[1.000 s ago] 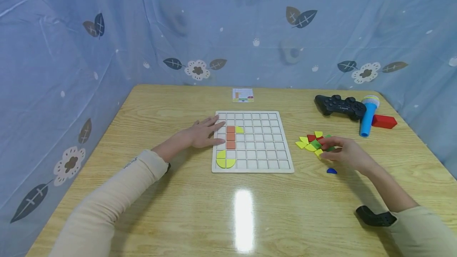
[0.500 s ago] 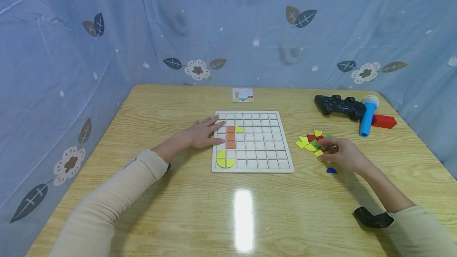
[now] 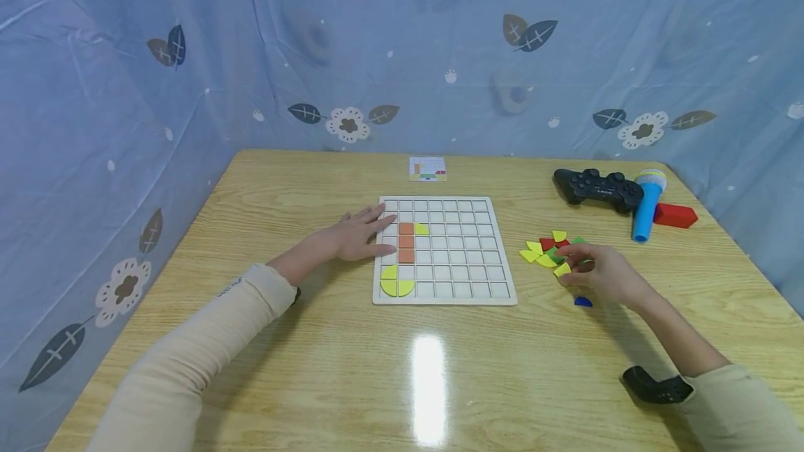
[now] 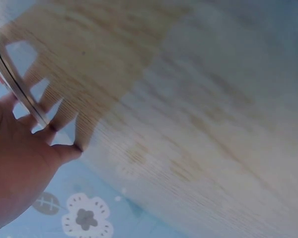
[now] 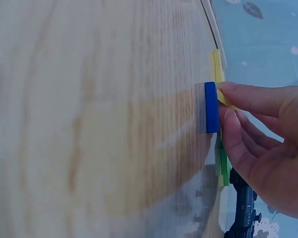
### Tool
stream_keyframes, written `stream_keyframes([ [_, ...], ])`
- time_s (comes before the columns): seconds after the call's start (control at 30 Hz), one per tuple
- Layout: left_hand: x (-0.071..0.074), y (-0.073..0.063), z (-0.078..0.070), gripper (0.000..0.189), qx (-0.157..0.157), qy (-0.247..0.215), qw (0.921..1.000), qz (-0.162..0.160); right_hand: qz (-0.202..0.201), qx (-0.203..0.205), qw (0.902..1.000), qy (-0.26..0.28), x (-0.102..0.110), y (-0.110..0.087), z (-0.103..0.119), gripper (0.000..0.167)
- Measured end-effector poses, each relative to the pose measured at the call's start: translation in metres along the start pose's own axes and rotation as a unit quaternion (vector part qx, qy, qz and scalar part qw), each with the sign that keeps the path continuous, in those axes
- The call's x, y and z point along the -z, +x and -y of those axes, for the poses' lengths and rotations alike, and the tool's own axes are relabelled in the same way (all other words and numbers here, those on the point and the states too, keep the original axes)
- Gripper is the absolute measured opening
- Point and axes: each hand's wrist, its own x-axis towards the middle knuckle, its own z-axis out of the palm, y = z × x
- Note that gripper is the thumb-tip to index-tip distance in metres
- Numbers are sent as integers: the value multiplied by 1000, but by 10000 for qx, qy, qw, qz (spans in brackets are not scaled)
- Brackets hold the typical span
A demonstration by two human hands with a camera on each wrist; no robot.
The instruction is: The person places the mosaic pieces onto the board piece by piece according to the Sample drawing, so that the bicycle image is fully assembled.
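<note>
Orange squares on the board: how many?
3 visible, in one column: the far square beside the yellow piece, the middle square, and the near square. The left hand may hide others.

- Left hand (image 3: 356, 236) rests on the gridded board (image 3: 461, 257), at its left edge
- Right hand (image 3: 606, 272) pinches a yellow piece (image 3: 562, 269) (a blue piece (image 3: 583, 302) lies nearby)

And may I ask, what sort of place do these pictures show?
Probably an indoor play or recording corner: a wooden table set against blue patterned fabric hung like a backdrop, with a gridded board and coloured pieces on it. Beyond that, I cannot tell.
</note>
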Motion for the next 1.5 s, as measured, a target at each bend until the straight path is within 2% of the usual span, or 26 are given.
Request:
stream_keyframes([
  [0.23, 0, 0, 1, 78, 8, 37, 10000, -10, -120, 34, 9996, -267, 4, 2, 3, 35],
  [0.43, -1, 1, 2, 78, 57, 46, 10000, -34, -30, 307, 9995, 115, 4, 5, 11, 40],
  [0.63, -2, 1, 1, 78, 32, 42, 10000, -26, 264, 688, 9960, 515, -4, 12, 27, 41],
  [0.77, -2, 1, 0, 77, 31, 20, 10000, -29, 586, 711, 9911, 958, -12, 19, 37, 41],
  [0.97, -3, 2, 1, 77, 62, 24, 10000, -28, 1190, 597, 9772, 1655, -25, 32, 51, 41],
  [1.13, -3, 2, 1, 77, 76, 57, 10000, -9, 1441, 504, 9751, 1608, -38, 43, 66, 39],
  [1.3, -2, 2, 1, 77, 86, 74, 9999, 5, 1580, 578, 9725, 1608, -53, 52, 82, 37],
  [1.5, -3, 2, 2, 77, 85, 132, 9999, 12, 1589, 524, 9720, 1650, -67, 59, 98, 30],
])
